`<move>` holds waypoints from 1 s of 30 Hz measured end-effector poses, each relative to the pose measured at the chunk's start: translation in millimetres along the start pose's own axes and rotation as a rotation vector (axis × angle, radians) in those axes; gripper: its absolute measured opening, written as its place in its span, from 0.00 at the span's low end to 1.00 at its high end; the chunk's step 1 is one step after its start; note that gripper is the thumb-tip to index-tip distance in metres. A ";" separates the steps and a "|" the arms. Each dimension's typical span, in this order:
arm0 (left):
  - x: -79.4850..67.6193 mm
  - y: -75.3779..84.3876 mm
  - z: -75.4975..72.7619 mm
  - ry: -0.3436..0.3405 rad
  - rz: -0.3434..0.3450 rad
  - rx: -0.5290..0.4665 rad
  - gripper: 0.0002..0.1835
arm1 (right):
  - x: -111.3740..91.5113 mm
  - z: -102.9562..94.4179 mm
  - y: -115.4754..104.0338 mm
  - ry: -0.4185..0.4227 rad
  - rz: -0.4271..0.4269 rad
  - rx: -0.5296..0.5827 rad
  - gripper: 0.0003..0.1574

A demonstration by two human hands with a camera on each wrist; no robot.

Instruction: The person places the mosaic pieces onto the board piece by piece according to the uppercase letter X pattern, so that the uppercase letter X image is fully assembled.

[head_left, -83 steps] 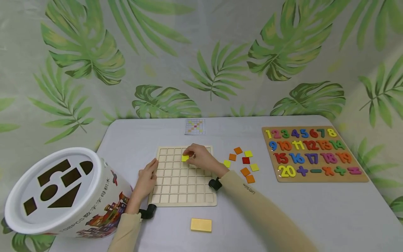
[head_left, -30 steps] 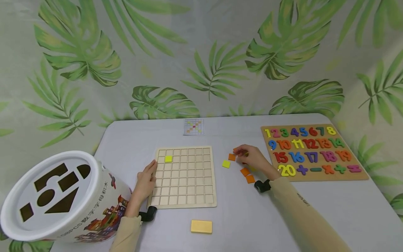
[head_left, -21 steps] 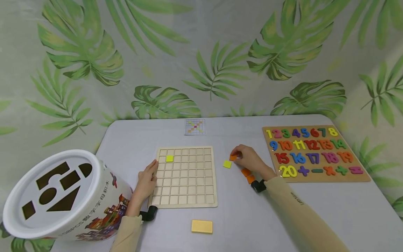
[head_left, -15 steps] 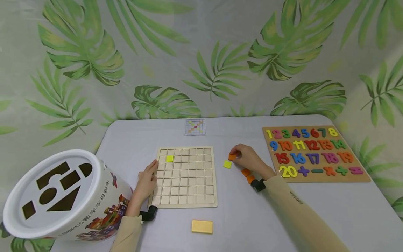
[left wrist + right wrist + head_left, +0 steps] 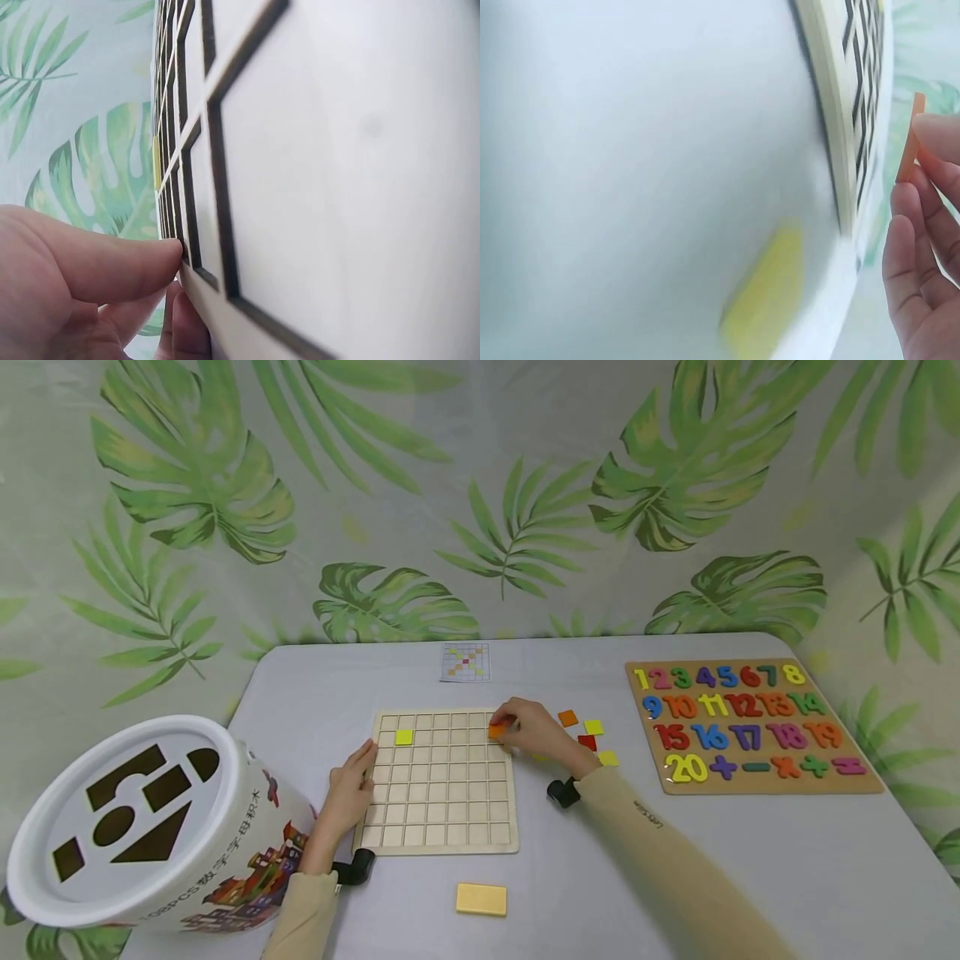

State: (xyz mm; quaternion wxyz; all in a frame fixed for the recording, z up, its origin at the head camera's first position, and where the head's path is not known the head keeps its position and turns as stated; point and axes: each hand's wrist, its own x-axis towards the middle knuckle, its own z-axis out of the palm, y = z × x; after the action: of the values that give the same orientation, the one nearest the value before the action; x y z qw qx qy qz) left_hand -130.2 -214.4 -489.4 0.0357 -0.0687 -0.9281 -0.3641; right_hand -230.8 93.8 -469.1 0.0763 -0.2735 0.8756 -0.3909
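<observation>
Right hand (image 5: 538,730): thumb and fingertips narrow, pinching an orange tile (image 5: 497,731); tile over the far right part of the grid board (image 5: 446,794), at the last column; whether it touches the wood, cannot tell. Left hand (image 5: 348,789): thumb on the board's left rim, other fingers against the edge just below, gripping it; the board runs from these fingers across to the right ones.

A yellow tile (image 5: 404,737) sits in a cell just right of the left fingertips, second row from the far side, second column; well left of the right fingers. Loose on the table (image 5: 570,868), right of the pinching fingers: another orange tile (image 5: 567,717), a red tile (image 5: 587,742), more yellow tiles (image 5: 593,727), one partly hidden beneath the right hand.

Pattern card (image 5: 465,662) beyond both hands' fingers; number board (image 5: 750,727) well off to the right hand's right; white bucket (image 5: 255,860) left of the left hand; pale yellow block (image 5: 482,899) nearer the person than either set of fingers.
</observation>
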 end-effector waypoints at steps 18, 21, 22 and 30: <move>0.4 -2.6 0.9 0.021 0.016 0.006 0.26 | 24.7 26.7 -14.5 -0.064 -0.019 -0.134 0.12; 0.0 -2.5 0.5 0.010 0.008 0.003 0.27 | 21.1 24.0 -12.9 -0.052 -0.003 -0.076 0.12; -0.1 -2.4 0.3 0.006 0.007 0.003 0.27 | 19.3 22.3 -11.3 -0.045 0.007 -0.051 0.12; 0.5 -3.0 1.0 -0.003 0.000 -0.005 0.27 | -10.1 -16.2 10.1 0.033 0.105 0.118 0.12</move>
State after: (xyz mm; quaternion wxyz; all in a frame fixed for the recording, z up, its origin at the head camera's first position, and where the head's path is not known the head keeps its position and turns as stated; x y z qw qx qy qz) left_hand -131.2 -215.9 -492.0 0.0342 -0.0693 -0.9272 -0.3666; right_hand -232.2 115.2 -466.2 0.0982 -0.2157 0.8654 -0.4416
